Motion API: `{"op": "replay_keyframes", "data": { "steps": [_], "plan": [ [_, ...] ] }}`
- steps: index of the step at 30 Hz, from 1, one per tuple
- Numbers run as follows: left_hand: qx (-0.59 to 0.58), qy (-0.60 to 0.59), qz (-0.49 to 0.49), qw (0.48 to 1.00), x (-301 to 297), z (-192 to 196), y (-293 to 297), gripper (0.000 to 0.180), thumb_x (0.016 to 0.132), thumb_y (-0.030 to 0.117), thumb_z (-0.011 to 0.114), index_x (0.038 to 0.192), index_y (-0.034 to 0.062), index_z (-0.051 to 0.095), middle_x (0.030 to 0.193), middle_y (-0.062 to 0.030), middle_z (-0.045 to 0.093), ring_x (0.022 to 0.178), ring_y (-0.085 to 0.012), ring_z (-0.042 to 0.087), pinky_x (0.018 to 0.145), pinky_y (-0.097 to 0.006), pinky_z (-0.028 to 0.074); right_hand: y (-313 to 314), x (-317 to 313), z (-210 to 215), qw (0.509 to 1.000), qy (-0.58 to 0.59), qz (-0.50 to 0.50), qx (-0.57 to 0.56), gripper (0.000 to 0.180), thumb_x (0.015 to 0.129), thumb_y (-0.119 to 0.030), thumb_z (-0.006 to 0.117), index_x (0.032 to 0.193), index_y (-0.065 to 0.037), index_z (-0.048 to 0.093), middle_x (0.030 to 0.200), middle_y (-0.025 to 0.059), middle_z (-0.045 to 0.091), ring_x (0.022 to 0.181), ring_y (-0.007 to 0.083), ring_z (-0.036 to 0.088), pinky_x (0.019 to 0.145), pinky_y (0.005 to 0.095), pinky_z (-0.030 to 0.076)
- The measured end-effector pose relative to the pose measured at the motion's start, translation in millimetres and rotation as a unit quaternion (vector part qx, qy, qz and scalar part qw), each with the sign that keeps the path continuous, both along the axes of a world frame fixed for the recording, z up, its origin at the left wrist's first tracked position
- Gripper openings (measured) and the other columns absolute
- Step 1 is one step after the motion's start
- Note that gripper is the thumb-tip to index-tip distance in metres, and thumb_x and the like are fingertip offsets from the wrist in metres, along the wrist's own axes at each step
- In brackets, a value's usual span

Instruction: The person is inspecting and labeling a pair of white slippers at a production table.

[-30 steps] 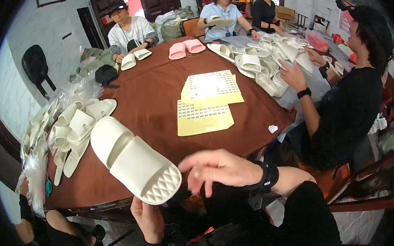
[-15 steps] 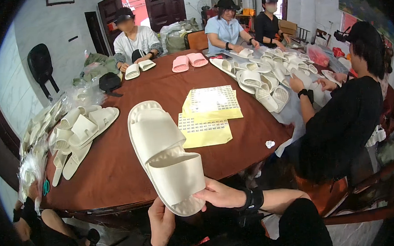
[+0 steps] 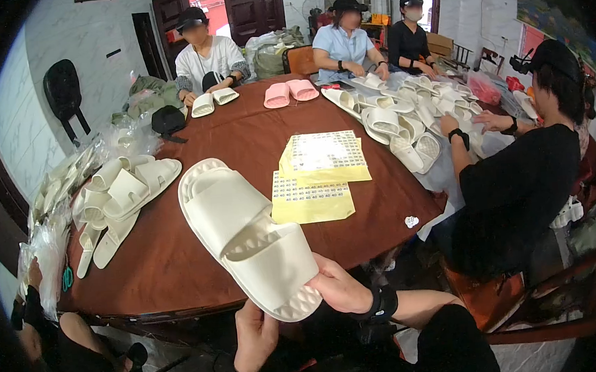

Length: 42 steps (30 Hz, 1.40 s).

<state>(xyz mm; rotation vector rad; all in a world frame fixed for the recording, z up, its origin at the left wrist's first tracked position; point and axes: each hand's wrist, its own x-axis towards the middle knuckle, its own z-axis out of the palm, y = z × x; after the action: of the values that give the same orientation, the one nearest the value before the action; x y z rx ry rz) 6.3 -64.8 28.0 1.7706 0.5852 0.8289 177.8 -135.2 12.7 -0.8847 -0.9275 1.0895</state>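
The right hand (image 3: 343, 286) has moved onto the cream slipper pair (image 3: 276, 263) since a second ago. Leftmost, more slippers (image 3: 132, 190) lie on the table (image 3: 153, 282); the left hand (image 3: 257, 337) grips the pair's lower end, raised at the table's edge; the right hand pinches its right side.

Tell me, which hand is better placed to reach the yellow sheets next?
Probably the right hand: it holds the white slippers on the side nearer the yellow sheets. The left hand holds them lower, farther from the sheets.
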Motion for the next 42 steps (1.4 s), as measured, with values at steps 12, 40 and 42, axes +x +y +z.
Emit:
{"op": "replay_keyframes", "data": {
  "steps": [12,40,42],
  "plan": [
    [-0.075,0.046,-0.104,0.991,18.5,15.7,16.2,0.018,0.092,0.008,0.056,0.102,-0.0053,0.061,0.083,-0.0146,0.069,0.074,-0.0213,0.068,0.068,-0.032,0.052,-0.1,28.9,18.8,0.988,0.148,-0.027,-0.03,0.032,0.095,-0.01,0.052,0.124,0.003,0.053,0.114,0.0068,0.063,0.103,0.0137,0.061,0.091,0.0282,0.048],
    [0.27,0.149,0.366,0.878,-132.2,87.5,394.2,0.031,0.083,0.022,0.062,0.1,-0.0034,0.065,0.091,-0.0245,0.067,0.089,-0.0346,0.065,0.081,-0.04,0.05,165.4,59.0,124.1,0.999,0.017,0.047,0.011,0.024,0.1,-0.024,0.046,0.113,-0.005,0.053,0.072,0.0091,0.061,0.051,0.0193,0.052,0.053,0.0343,0.045],
    [0.245,0.177,0.367,0.88,-123.1,81.5,412.8,0.036,0.082,0.027,0.063,0.101,-0.0039,0.065,0.092,-0.0253,0.067,0.091,-0.0358,0.065,0.082,-0.04,0.05,175.5,56.8,123.4,0.996,0.038,0.054,0.052,0.022,0.1,-0.024,0.045,0.111,-0.006,0.053,0.068,0.0057,0.056,0.05,0.0177,0.049,0.052,0.0331,0.042]
  ]
}}
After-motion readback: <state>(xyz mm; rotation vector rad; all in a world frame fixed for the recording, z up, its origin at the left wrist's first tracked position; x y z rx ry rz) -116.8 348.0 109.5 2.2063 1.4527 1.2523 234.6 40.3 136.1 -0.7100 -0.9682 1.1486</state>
